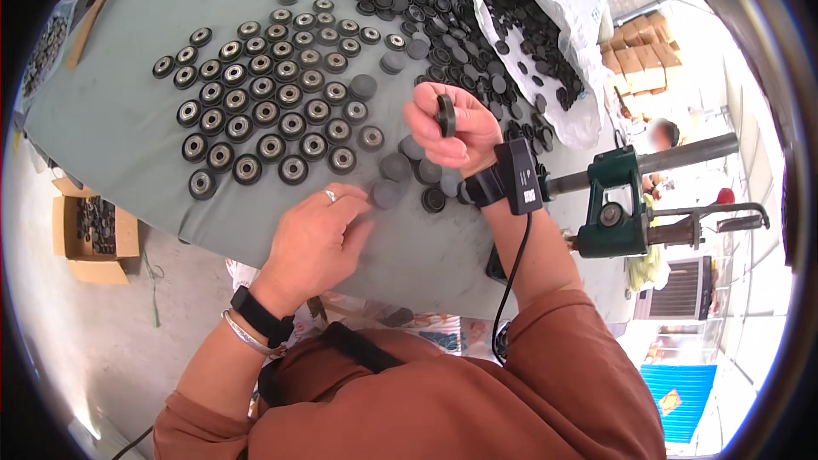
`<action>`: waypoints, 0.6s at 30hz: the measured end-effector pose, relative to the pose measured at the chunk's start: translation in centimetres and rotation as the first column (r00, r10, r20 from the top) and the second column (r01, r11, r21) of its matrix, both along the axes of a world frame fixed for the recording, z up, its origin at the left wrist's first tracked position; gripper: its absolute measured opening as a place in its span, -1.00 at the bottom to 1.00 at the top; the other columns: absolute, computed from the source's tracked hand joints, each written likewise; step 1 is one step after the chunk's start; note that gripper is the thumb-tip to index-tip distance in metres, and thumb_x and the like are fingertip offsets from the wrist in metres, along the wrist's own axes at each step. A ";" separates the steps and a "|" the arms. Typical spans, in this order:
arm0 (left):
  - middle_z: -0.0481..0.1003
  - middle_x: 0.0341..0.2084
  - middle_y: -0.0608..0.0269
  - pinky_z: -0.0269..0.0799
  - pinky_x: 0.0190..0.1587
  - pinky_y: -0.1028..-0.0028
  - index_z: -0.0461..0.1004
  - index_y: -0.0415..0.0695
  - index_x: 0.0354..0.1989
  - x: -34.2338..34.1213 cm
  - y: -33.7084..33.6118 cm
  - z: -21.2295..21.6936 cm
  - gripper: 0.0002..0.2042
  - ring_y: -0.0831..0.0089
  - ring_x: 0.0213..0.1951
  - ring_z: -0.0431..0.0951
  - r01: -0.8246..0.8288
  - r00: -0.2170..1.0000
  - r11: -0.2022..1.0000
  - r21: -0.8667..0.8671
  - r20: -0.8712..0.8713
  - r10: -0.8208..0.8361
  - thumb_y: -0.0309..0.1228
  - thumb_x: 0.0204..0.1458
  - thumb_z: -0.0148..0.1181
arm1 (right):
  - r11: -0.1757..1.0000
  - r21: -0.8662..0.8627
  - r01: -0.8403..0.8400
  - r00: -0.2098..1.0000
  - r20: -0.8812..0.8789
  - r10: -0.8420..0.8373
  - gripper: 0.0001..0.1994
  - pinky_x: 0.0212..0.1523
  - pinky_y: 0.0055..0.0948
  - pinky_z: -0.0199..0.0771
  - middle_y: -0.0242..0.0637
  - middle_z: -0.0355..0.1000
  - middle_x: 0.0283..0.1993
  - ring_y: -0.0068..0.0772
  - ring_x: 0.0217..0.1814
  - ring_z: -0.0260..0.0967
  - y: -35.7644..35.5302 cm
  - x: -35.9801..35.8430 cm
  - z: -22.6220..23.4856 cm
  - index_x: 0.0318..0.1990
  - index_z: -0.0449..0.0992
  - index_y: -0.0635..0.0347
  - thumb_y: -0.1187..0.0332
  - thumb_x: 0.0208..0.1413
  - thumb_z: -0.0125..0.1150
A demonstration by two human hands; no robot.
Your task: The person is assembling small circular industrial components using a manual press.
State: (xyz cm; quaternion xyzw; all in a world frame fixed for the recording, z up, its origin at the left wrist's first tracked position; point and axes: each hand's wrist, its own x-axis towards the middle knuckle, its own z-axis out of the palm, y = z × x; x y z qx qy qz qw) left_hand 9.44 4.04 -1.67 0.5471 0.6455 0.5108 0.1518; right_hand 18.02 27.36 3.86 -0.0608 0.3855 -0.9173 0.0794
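Note:
My right hand (454, 129) is raised over the grey table, thumb and fingers pinching a black disc-shaped cap (446, 116) held on edge. My left hand (319, 237) is low over the near part of the table, fingers stretched and thumb apart, holding nothing. Its fingertips are close to a loose flat cap (386, 194); whether they touch it I cannot tell. More dark caps lie between my hands, some smooth side up. To the left, several black wheels with metal bearing centres (266, 112) lie flat in loose rows.
A heap of black caps (460, 51) covers the far side, beside a white sack (588, 111) spilling more. A green hand press (612, 204) stands at the right. A mallet (95, 13) lies far left; a carton of black parts (95, 230) sits on the floor.

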 end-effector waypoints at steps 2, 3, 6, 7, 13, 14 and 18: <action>0.51 -0.27 0.23 0.43 -0.46 0.48 0.45 -0.21 -0.35 0.1 0.0 -0.1 -0.84 0.39 -0.53 0.48 0.010 1.000 1.000 0.018 -0.027 -0.009 -0.59 -0.15 0.25 | 0.997 -0.045 -0.055 0.997 -0.055 0.053 -0.81 -0.71 -0.61 0.12 -0.14 0.33 -0.34 -0.59 -0.60 0.23 -0.2 -0.1 0.0 -0.17 0.31 0.29 0.37 0.18 0.09; 0.51 -0.27 0.23 0.43 -0.46 0.48 0.45 -0.21 -0.35 0.0 -0.1 -0.1 -0.84 0.39 -0.53 0.48 0.000 1.000 1.000 0.016 -0.022 0.000 -0.59 -0.15 0.25 | 0.997 -0.048 -0.064 0.997 -0.050 0.062 -0.81 -0.71 -0.61 0.12 -0.14 0.33 -0.34 -0.59 -0.60 0.23 -0.3 -0.2 0.0 -0.17 0.31 0.29 0.37 0.18 0.09; 0.51 -0.27 0.24 0.43 -0.44 0.47 0.46 -0.20 -0.34 0.0 0.0 -0.1 -0.83 0.38 -0.52 0.49 -0.007 0.999 0.999 0.048 -0.046 0.010 -0.58 -0.15 0.25 | 0.955 0.227 0.193 0.945 0.220 -0.243 -0.89 -0.60 -0.60 0.27 -0.28 0.39 -0.36 -0.55 -0.54 0.31 0.0 0.0 1.0 -0.19 0.35 0.28 0.44 0.18 0.06; 0.51 -0.28 0.24 0.43 -0.44 0.47 0.46 -0.20 -0.34 0.1 0.1 -0.1 -0.83 0.38 -0.52 0.49 -0.007 0.999 0.999 0.031 -0.042 0.008 -0.58 -0.15 0.25 | 0.925 0.322 0.203 0.900 0.310 -0.306 -0.89 -0.52 -0.60 0.35 -0.36 0.40 -0.38 -0.53 -0.49 0.37 0.3 -0.2 1.2 -0.19 0.37 0.29 0.47 0.16 0.08; 0.50 -0.29 0.25 0.43 -0.45 0.47 0.46 -0.19 -0.34 0.1 0.2 -0.4 -0.82 0.38 -0.53 0.48 0.009 1.000 1.000 0.013 -0.014 -0.009 -0.57 -0.16 0.26 | 0.687 0.722 -0.082 0.747 0.501 -0.437 -0.81 -0.44 -0.55 0.47 -0.26 0.42 -0.40 -0.51 -0.45 0.44 -0.4 -1.9 1.4 -0.17 0.38 0.40 0.50 0.09 0.16; 0.50 -0.29 0.25 0.44 -0.45 0.47 0.46 -0.19 -0.34 0.2 0.2 -0.4 -0.82 0.38 -0.53 0.48 0.010 1.000 1.000 0.013 -0.020 -0.010 -0.57 -0.16 0.26 | 0.634 0.763 -0.125 0.730 0.503 -0.462 -0.80 -0.44 -0.55 0.48 -0.26 0.43 -0.40 -0.51 -0.46 0.44 -0.5 -2.2 1.3 -0.18 0.39 0.42 0.49 0.07 0.18; 0.50 -0.28 0.25 0.44 -0.45 0.47 0.46 -0.19 -0.35 0.1 0.0 -0.4 -0.83 0.39 -0.53 0.49 0.010 0.999 1.000 0.005 -0.034 -0.010 -0.57 -0.16 0.27 | 0.561 0.807 -0.185 0.693 0.512 -0.508 -0.78 -0.43 -0.55 0.50 -0.28 0.42 -0.46 -0.51 -0.49 0.42 -1.4 -3.0 1.7 -0.24 0.41 0.45 0.47 0.02 0.25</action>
